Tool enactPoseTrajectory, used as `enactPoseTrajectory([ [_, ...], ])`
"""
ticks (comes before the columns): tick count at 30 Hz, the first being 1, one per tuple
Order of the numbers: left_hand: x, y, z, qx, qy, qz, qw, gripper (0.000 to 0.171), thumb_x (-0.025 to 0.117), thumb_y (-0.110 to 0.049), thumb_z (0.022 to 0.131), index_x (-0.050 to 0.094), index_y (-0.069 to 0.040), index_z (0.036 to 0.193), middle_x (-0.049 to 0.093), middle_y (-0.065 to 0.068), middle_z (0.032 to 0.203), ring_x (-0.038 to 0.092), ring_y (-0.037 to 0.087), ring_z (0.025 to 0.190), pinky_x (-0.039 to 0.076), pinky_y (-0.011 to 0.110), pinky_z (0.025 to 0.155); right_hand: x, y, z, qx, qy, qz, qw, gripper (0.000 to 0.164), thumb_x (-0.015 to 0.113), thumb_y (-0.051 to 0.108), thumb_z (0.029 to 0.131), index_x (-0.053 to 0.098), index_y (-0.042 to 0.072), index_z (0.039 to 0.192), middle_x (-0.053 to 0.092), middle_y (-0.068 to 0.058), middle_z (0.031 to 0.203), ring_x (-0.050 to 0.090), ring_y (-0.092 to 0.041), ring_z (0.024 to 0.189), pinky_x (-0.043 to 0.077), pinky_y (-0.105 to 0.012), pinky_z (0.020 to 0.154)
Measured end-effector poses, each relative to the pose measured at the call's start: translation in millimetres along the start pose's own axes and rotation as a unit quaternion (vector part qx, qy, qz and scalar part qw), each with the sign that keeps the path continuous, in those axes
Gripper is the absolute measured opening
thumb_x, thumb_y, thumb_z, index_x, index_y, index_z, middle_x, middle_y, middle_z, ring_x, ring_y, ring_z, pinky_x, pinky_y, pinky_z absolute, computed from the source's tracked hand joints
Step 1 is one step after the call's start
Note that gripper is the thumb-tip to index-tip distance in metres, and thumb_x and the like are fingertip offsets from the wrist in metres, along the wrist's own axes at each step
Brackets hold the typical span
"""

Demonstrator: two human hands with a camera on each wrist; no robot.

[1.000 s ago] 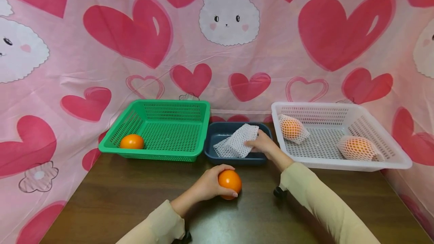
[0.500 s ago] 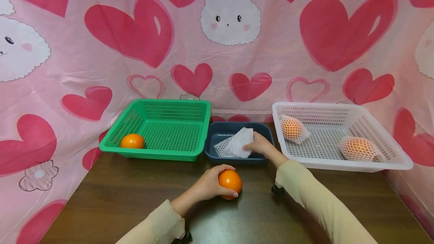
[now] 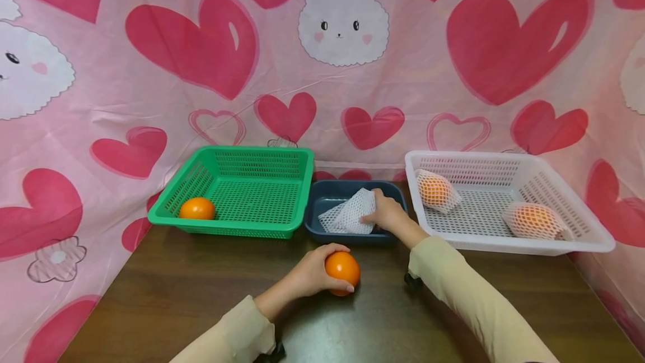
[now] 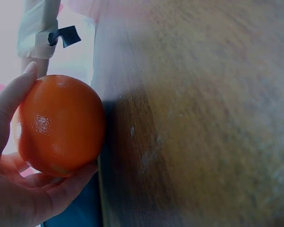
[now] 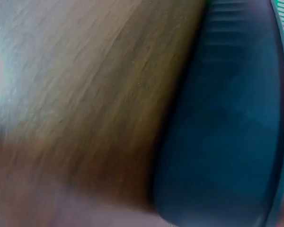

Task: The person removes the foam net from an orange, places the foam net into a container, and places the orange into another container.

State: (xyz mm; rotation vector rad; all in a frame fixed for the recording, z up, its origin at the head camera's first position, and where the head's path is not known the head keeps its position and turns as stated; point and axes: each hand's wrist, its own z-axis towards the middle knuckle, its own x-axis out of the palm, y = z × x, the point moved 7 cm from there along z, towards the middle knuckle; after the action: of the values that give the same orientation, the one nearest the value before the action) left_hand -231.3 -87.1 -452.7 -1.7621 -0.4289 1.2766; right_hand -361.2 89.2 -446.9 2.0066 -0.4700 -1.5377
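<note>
My left hand (image 3: pixel 313 274) grips an orange (image 3: pixel 344 271) on the table, fingers and thumb curved around it. The left wrist view shows the same orange (image 4: pixel 61 125) between thumb and fingers, beside the tabletop. Over the dark blue tray (image 3: pixel 322 185) my right hand (image 3: pixel 387 212) pinches a white foam fruit net (image 3: pixel 359 212). More white netting (image 3: pixel 328 220) lies at its left in the tray; whether it is a separate net I cannot tell. The right wrist view is mostly filled by the outer wall of the tray (image 5: pixel 217 123), and the net is hidden there.
Left of the tray stands a green basket (image 3: pixel 252 227) with one bare orange (image 3: pixel 197 208). A white basket (image 3: pixel 504 244) at the right contains two net-wrapped oranges, one near its left wall (image 3: pixel 434 191) and one at the front right (image 3: pixel 534 220). A patterned cloth hangs behind.
My right hand has come slightly down and left in the tray, and the net it pinches has dropped and bunched up. My left hand and its orange have stayed put.
</note>
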Motion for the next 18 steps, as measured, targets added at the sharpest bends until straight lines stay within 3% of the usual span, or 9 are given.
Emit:
enactPoseTrajectory([
  [3, -0.2, 0.0, -0.4, -0.002, 0.0, -0.001, 1.0, 0.063, 0.091, -0.031, 0.079, 0.063, -0.011, 0.132, 0.064, 0.006, 0.126, 0.06, 0.021, 0.099, 0.053, 0.04, 0.085, -5.3, 6.5, -2.2, -0.014, -0.022, -0.036, 0.999, 0.099, 0.085, 0.032, 0.087, 0.024, -0.007, 0.155, 0.064, -0.028, 0.118, 0.071, -0.033, 0.085, 0.06, -0.044, 0.081],
  [5, -0.1, 0.0, -0.4, -0.001, 0.0, 0.0, 1.0, 0.063, 0.091, -0.032, 0.079, 0.063, -0.011, 0.132, 0.064, 0.006, 0.126, 0.06, 0.021, 0.098, 0.053, 0.039, 0.085, -9.3, 9.8, -3.4, -0.02, -0.037, -0.056, 0.998, 0.101, 0.085, 0.033, 0.086, 0.023, -0.006, 0.156, 0.055, -0.032, 0.135, 0.065, -0.042, 0.107, 0.056, -0.052, 0.09],
  [7, 0.4, 0.1, -0.2, 0.0, 0.001, 0.0, 1.0, 0.063, 0.091, -0.032, 0.079, 0.063, -0.012, 0.132, 0.064, 0.006, 0.126, 0.06, 0.021, 0.098, 0.053, 0.039, 0.084, -12.9, 12.3, -4.7, -0.024, -0.052, -0.08, 0.995, 0.1, 0.085, 0.034, 0.085, 0.027, -0.004, 0.156, 0.046, -0.035, 0.144, 0.057, -0.049, 0.118, 0.052, -0.059, 0.095],
  [9, 0.8, 0.1, -0.1, 0.002, 0.002, 0.001, 1.0, 0.064, 0.091, -0.032, 0.079, 0.063, -0.012, 0.132, 0.064, 0.005, 0.125, 0.06, 0.02, 0.098, 0.053, 0.038, 0.084, -13.8, 14.1, -6.2, -0.03, -0.056, -0.104, 0.993, 0.095, 0.087, 0.034, 0.084, 0.035, -0.003, 0.154, 0.043, -0.035, 0.143, 0.058, -0.05, 0.115, 0.052, -0.06, 0.093],
  [14, 0.2, 0.0, -0.1, -0.001, 0.003, 0.0, 1.0, 0.063, 0.091, -0.032, 0.079, 0.063, -0.013, 0.132, 0.064, 0.005, 0.126, 0.06, 0.02, 0.098, 0.053, 0.038, 0.084, -7.1, 13.6, -8.2, -0.039, -0.036, -0.179, 0.982, 0.087, 0.089, 0.037, 0.081, 0.049, -0.001, 0.148, 0.045, -0.033, 0.129, 0.062, -0.039, 0.086, 0.058, -0.056, 0.08],
  [18, -0.1, -1.0, -0.3, 0.0, 0.004, -0.001, 1.0, 0.063, 0.091, -0.031, 0.079, 0.062, -0.011, 0.132, 0.064, 0.007, 0.125, 0.059, 0.021, 0.098, 0.053, 0.039, 0.084, -2.0, 10.0, -7.9, -0.033, -0.023, -0.214, 0.976, 0.087, 0.087, 0.041, 0.081, 0.05, -0.004, 0.146, 0.046, -0.032, 0.129, 0.061, -0.039, 0.088, 0.058, -0.057, 0.081],
])
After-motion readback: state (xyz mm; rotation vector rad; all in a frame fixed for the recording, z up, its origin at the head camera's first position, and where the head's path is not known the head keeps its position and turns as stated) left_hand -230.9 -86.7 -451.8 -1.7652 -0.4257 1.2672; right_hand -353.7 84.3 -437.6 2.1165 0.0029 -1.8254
